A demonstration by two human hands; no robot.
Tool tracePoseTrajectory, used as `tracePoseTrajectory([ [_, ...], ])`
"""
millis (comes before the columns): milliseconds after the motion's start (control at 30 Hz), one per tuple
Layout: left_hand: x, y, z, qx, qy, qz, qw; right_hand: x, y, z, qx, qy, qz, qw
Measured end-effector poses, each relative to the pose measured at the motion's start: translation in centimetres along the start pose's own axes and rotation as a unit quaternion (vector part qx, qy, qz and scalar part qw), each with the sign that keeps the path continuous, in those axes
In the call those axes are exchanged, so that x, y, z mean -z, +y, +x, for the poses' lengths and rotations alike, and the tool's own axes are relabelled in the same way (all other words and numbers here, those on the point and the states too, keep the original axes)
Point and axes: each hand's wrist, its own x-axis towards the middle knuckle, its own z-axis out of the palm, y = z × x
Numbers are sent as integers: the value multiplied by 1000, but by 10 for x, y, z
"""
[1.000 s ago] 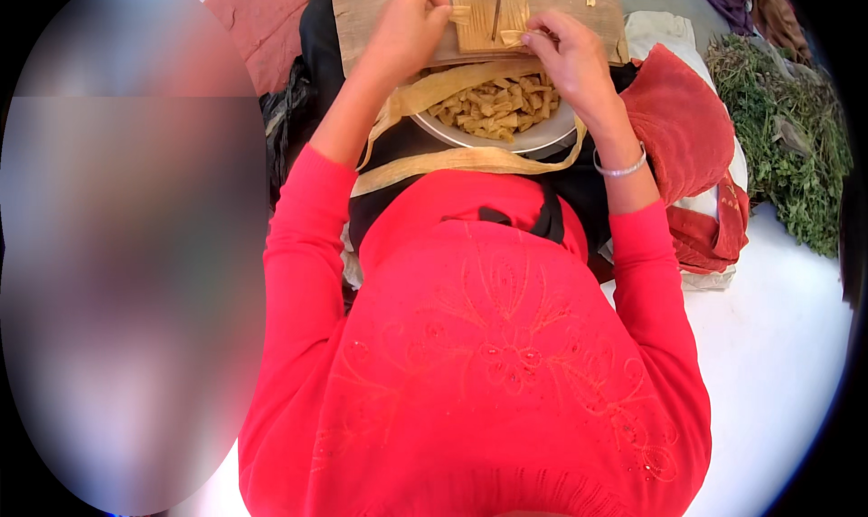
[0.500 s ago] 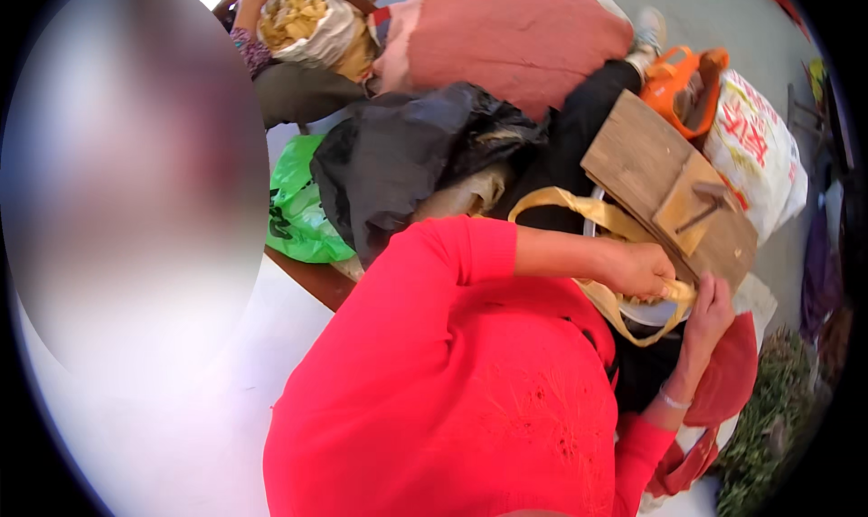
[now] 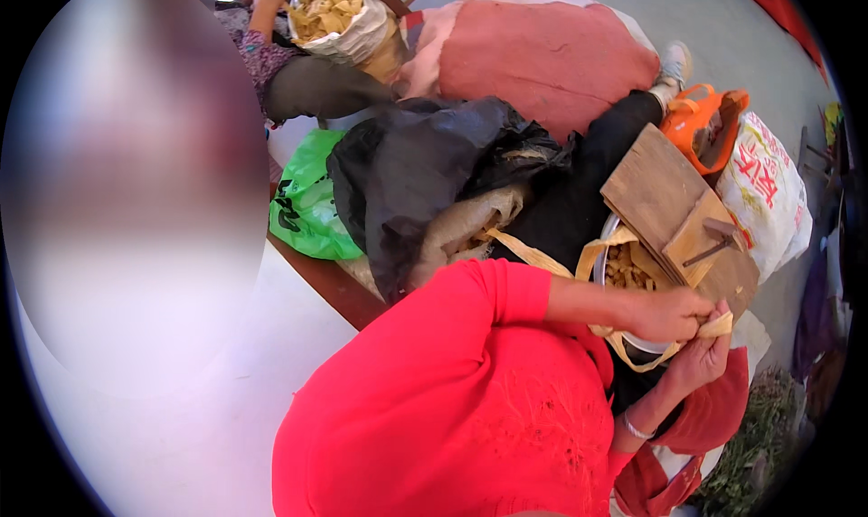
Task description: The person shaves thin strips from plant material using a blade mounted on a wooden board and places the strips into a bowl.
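A long, flat, pale-yellow band (image 3: 533, 253), perhaps braided straw or husk, loops across my lap and in front of a white basin. My left hand (image 3: 671, 314) is closed, its fingers pinching the band near one end. Against it, my right hand (image 3: 703, 359), with a bracelet at the wrist, grips the same band, and a short folded piece stands out at its fingertips. The basin (image 3: 599, 268) lies just beyond both hands and holds many small yellowish pieces (image 3: 628, 266). A wooden board (image 3: 653, 187) covers part of it, bearing a smaller wooden block and a T-shaped tool (image 3: 714, 240).
An orange bag (image 3: 696, 124) and a white printed sack (image 3: 764, 192) stand beyond the board. Black plastic (image 3: 407, 173) and a green bag (image 3: 312, 192) lie to the left. Another person's hand (image 3: 268, 0) is by a sack of yellowish pieces (image 3: 325, 15). Greenery (image 3: 746, 458) lies lower right.
My hands have come together at the band's end, and more of the basin's contents shows. The band's far part now stretches left toward the sack. The whole view has shifted slightly.
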Motion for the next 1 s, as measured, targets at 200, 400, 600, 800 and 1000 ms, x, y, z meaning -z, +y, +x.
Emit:
tracePoseTrajectory([
  [200, 23, 2, -14, 299, 46, -179, 936, -29, -17, 13, 100, -29, -301, 948],
  [400, 44, -18, -17, 223, -41, 90, 970, -22, -15, 16, 153, -86, -388, 905],
  [600, 47, -20, -33, -59, -68, 490, 867, -24, 32, -25, -216, -174, 91, 957],
  [800, 49, -42, -42, -97, -44, 398, 911, -27, 31, -34, -382, -195, 423, 798],
  [1000, 45, -18, -34, 18, -112, 279, 954, -28, 24, -31, -201, -182, 43, 962],
])
